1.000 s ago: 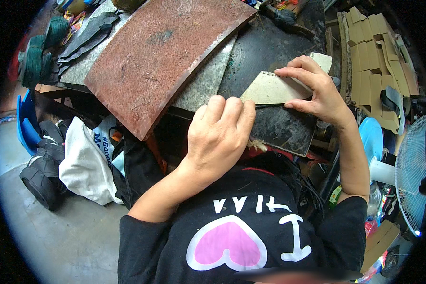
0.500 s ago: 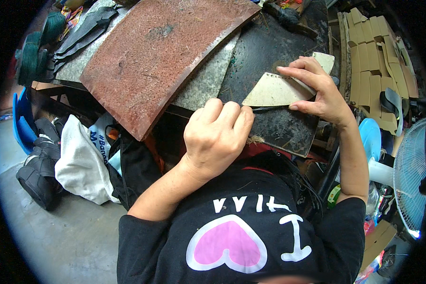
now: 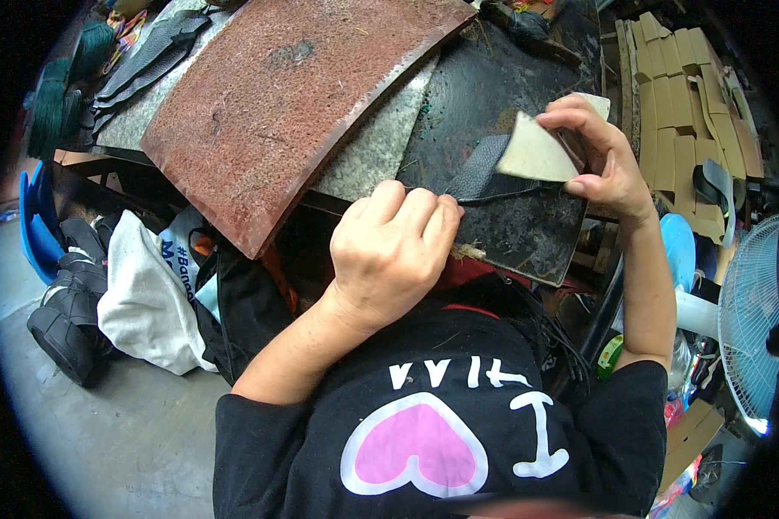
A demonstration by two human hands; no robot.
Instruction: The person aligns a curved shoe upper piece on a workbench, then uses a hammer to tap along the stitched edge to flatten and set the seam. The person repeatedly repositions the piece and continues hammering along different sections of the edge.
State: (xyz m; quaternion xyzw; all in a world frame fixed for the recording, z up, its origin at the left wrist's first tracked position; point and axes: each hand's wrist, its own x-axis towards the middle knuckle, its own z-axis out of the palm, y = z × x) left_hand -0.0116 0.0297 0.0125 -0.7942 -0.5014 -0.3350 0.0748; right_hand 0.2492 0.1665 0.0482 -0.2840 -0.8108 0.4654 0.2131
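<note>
My left hand (image 3: 395, 255) is closed in a fist at the table's near edge, knuckles up. Its fingers meet the pointed left end of a black grained leather piece (image 3: 479, 166), and the fingertips are hidden. The leather lies on the dark tabletop. My right hand (image 3: 604, 160) grips a pale cream flat piece (image 3: 535, 154), with thumb at its lower corner and fingers along its upper edge. This cream piece is raised over the leather's right part; whether the two are joined I cannot tell. Behind my fingers shows another cream piece (image 3: 595, 105).
A curved reddish-brown slab (image 3: 294, 104) lies across the table, over a grey mottled sheet (image 3: 381, 143). Dark leather strips (image 3: 151, 60) lie at the far left. Flattened cardboard boxes (image 3: 666, 112) and a fan (image 3: 757, 320) stand right. Black shoes (image 3: 69, 320) sit on the left floor.
The cream piece has been lifted and drawn right by my right hand, uncovering the black leather beneath. My left hand has stayed almost in place.
</note>
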